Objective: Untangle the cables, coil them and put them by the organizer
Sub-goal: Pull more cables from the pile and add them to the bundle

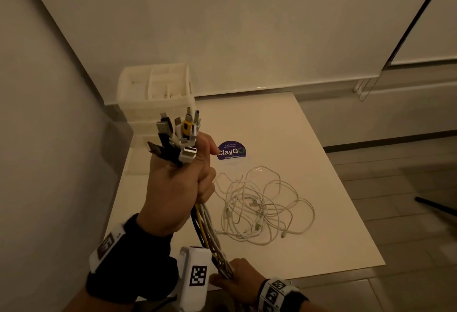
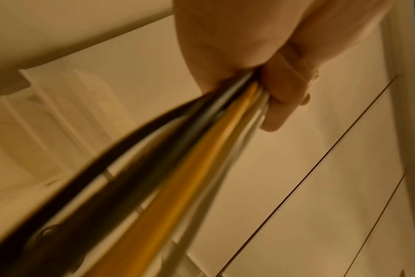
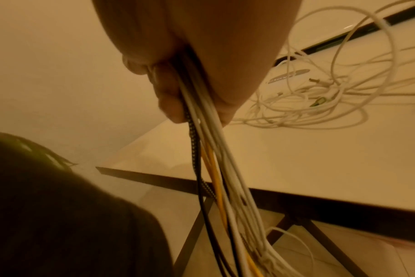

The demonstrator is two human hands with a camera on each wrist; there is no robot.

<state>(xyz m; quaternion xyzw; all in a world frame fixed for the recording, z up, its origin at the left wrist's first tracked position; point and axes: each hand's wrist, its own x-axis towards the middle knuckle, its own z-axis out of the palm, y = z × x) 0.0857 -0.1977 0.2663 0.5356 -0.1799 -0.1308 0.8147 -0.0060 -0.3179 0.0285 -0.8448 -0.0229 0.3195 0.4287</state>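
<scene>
My left hand [image 1: 180, 188] is raised above the table's left side and grips a bundle of cables [image 1: 205, 232] just below their plugs [image 1: 178, 133], which fan out upward. The bundle holds black, yellow, white and braided cables. It runs down to my right hand [image 1: 237, 279], which grips it near the table's front edge. The left wrist view shows the fingers [image 2: 284, 93] curled round the blurred bundle [image 2: 178, 168]. Below my right hand [image 3: 178, 90] the cables [image 3: 216, 178] hang past the table edge. A tangle of white cables [image 1: 259, 207] lies loose on the table. The white organizer [image 1: 155, 91] stands at the back left corner.
A purple ClayGo sticker [image 1: 231, 151] sits on the white table [image 1: 321, 237] behind the tangle. Walls close the left and back sides. The table's dark front edge [image 3: 296, 202] and legs show in the right wrist view, with my dark clothing [image 3: 59, 215] at the lower left.
</scene>
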